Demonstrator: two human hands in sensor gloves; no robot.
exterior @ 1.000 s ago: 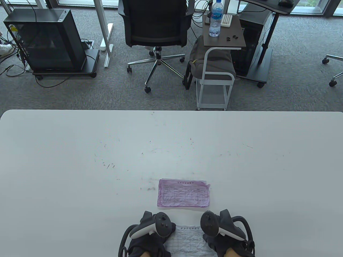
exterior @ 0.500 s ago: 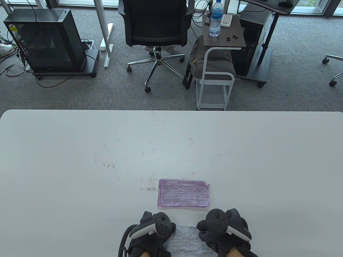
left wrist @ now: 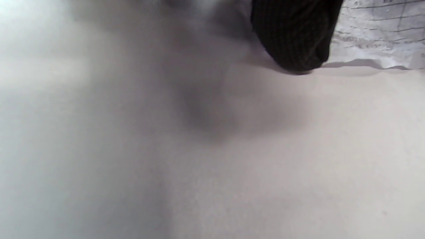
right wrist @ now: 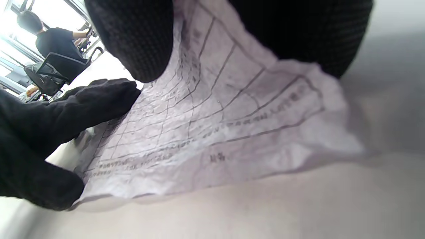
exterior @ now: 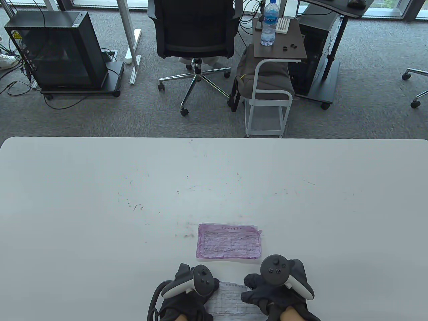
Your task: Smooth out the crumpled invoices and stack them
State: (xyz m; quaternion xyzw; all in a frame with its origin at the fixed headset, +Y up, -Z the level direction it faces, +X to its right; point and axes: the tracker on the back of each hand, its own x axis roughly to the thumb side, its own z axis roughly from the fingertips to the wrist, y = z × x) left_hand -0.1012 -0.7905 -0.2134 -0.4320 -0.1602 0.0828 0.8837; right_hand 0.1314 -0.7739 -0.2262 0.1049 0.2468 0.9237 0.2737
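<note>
A crumpled white invoice [exterior: 230,301] lies at the table's near edge between my hands. My left hand [exterior: 185,299] rests on its left edge; the left wrist view shows one fingertip [left wrist: 295,43] down beside the paper [left wrist: 375,36]. My right hand [exterior: 257,289] lies over its right part. In the right wrist view its fingers [right wrist: 139,43] press on the wrinkled sheet [right wrist: 215,132], and my left hand [right wrist: 66,113] holds the far edge down. A flattened pink invoice [exterior: 229,241] lies just beyond, apart from both hands.
The white table [exterior: 214,184] stretches wide to both sides and beyond the pink sheet. Past its far edge stand an office chair [exterior: 195,33], a small side cart [exterior: 267,100] with a water bottle [exterior: 269,23], and a computer case [exterior: 57,50].
My right hand has turned and slid left from the invoice's right edge onto the sheet, covering more of it. My left hand and the pink invoice have not moved.
</note>
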